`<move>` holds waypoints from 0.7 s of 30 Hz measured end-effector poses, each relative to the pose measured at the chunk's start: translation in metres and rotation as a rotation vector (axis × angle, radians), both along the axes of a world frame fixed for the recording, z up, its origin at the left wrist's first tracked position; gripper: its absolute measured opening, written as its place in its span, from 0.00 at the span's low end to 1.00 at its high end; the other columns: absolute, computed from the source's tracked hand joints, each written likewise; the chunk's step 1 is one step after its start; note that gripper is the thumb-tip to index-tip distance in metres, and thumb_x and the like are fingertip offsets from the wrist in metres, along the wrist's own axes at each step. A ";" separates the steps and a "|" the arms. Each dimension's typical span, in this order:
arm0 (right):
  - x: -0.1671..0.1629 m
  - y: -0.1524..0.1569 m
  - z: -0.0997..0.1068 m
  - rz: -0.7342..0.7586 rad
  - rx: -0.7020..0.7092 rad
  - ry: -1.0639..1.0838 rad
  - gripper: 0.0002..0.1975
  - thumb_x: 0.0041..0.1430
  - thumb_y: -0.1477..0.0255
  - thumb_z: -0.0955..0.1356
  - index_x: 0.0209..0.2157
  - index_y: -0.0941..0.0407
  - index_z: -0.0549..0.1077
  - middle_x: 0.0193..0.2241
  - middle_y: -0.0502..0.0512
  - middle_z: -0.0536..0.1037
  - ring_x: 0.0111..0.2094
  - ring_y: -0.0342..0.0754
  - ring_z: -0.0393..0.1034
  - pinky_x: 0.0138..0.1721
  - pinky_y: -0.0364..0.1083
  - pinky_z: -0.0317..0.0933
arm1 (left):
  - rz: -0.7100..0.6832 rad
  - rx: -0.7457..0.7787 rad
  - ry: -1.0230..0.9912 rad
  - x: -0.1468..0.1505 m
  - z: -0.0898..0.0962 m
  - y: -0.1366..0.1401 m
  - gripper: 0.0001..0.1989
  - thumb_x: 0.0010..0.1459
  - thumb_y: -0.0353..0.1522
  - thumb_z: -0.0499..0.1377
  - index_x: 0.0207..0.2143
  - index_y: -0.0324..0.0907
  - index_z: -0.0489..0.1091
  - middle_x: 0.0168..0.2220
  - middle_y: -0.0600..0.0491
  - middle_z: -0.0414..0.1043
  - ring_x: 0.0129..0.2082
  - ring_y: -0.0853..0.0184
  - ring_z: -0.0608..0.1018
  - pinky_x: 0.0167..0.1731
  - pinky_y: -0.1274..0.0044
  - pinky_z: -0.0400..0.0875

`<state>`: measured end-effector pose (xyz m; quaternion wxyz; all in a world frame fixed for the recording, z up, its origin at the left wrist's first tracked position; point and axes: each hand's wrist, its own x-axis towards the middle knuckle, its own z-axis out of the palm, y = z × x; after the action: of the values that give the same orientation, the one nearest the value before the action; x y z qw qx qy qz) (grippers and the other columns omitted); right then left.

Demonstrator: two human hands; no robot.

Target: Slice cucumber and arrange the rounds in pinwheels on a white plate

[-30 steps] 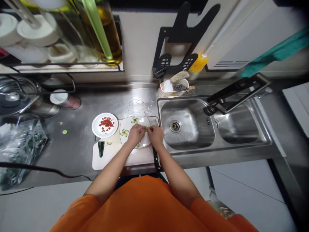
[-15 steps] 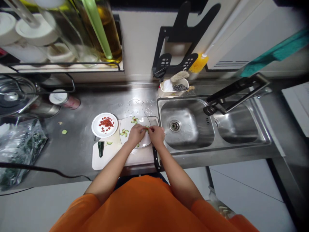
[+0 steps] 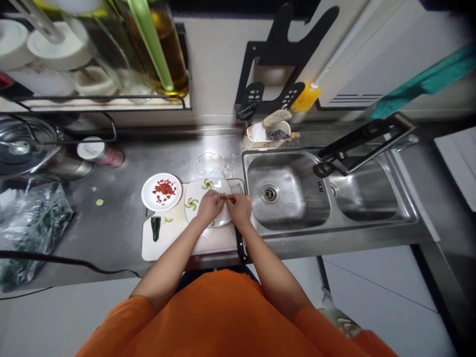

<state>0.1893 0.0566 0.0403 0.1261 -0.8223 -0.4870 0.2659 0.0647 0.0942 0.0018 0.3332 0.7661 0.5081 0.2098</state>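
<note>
My left hand and my right hand meet fingertip to fingertip over the right part of a white plate. Both pinch at something tiny, hidden between the fingers. Green cucumber slices lie on this plate in small pinwheels with reddish centres. Left of it, a smaller round plate bears several red berry-like bits. A dark green cucumber piece rests on the white cutting board, near some thin slices. Beside my right wrist, a black knife handle reaches to the counter edge.
A double steel sink with a black faucet is on the right. Leftward stand a jar, a pot and a plastic bag of greens. A rack with bottles overhangs the back left.
My right hand has shifted very slightly left, its fingertips still against those of my left hand. Nothing else has visibly moved on the counter.
</note>
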 end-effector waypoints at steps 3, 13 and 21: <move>0.000 -0.001 -0.002 -0.002 0.003 0.001 0.09 0.55 0.69 0.65 0.33 0.53 0.77 0.33 0.53 0.76 0.41 0.50 0.62 0.38 0.45 0.51 | -0.003 0.002 0.000 0.000 0.001 0.000 0.11 0.52 0.26 0.56 0.35 0.43 0.76 0.31 0.52 0.72 0.34 0.66 0.73 0.39 0.74 0.70; 0.002 -0.003 -0.005 -0.031 0.079 0.034 0.07 0.54 0.70 0.65 0.32 0.53 0.76 0.32 0.52 0.75 0.40 0.50 0.60 0.38 0.46 0.51 | -0.004 -0.002 0.013 0.000 0.005 0.000 0.11 0.52 0.26 0.56 0.36 0.42 0.76 0.30 0.51 0.72 0.35 0.66 0.73 0.39 0.74 0.69; 0.010 -0.007 -0.007 -0.028 0.142 0.048 0.08 0.54 0.70 0.65 0.32 0.54 0.76 0.31 0.52 0.76 0.38 0.48 0.62 0.41 0.46 0.51 | 0.031 0.015 -0.032 -0.001 0.014 0.000 0.10 0.52 0.26 0.56 0.36 0.41 0.76 0.32 0.50 0.72 0.34 0.66 0.74 0.39 0.75 0.69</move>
<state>0.1988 0.0495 0.0332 0.1994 -0.8114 -0.4901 0.2483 0.0636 0.0942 0.0159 0.3322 0.7571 0.5130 0.2310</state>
